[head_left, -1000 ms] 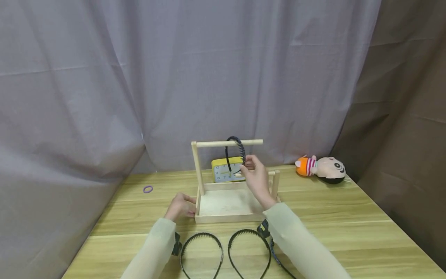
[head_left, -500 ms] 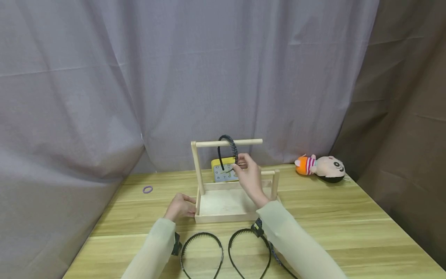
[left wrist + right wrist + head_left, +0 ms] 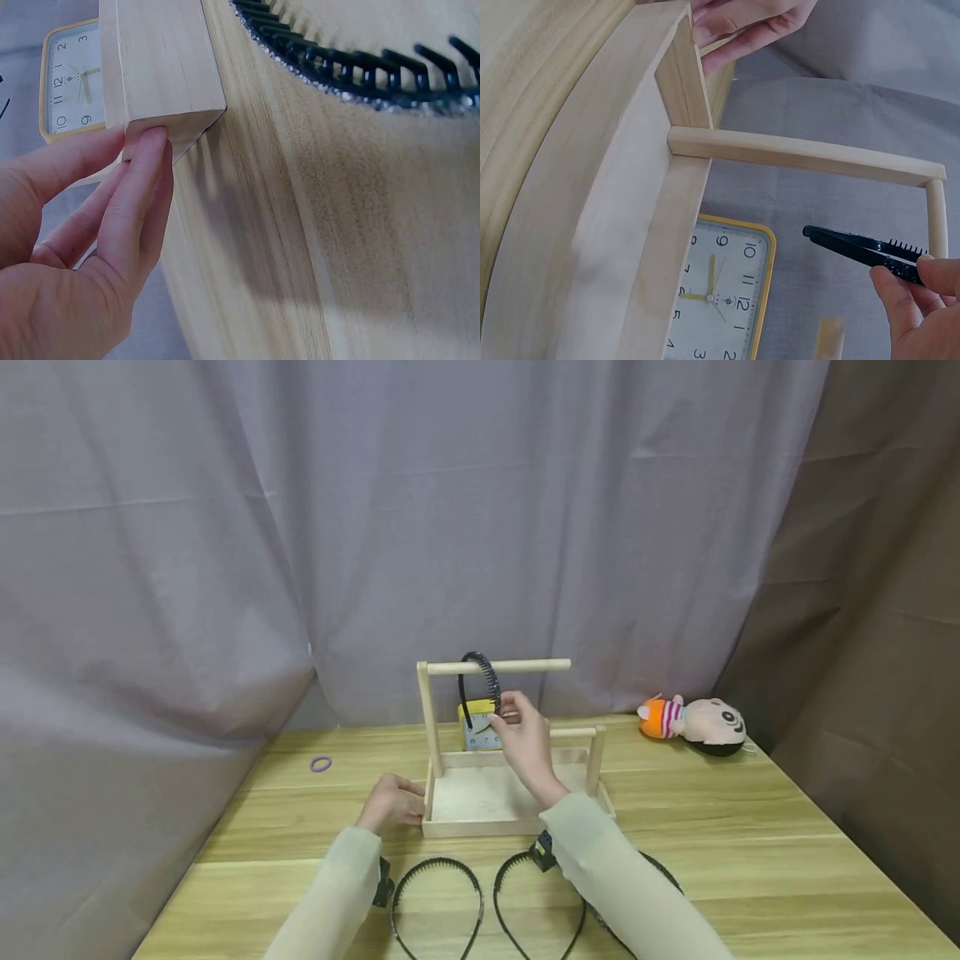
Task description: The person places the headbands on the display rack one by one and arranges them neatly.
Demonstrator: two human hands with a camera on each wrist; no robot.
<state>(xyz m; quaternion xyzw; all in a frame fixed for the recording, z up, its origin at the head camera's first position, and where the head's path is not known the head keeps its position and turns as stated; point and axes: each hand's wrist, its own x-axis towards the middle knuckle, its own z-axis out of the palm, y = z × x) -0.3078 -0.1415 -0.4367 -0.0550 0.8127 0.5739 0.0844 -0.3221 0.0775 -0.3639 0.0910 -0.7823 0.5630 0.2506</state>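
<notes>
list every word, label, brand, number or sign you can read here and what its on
"9", "10", "11", "12", "1", "2", "3": on the clock, left wrist view
"4", "5", "7": on the clock, right wrist view
"8": on the clock, head view
"6": on the clock, partly covered
Small mark near the dial's centre: too small to read
No other text that I can make out

— From where is the wooden tray rack (image 3: 480, 829) seen in the head view?
— From above and in front, facing forward and down.
— And in the wrist views?
— From close up, turned sideways: its corner by the left, its interior by the right. The desk clock (image 3: 73, 97) is shared by both.
</notes>
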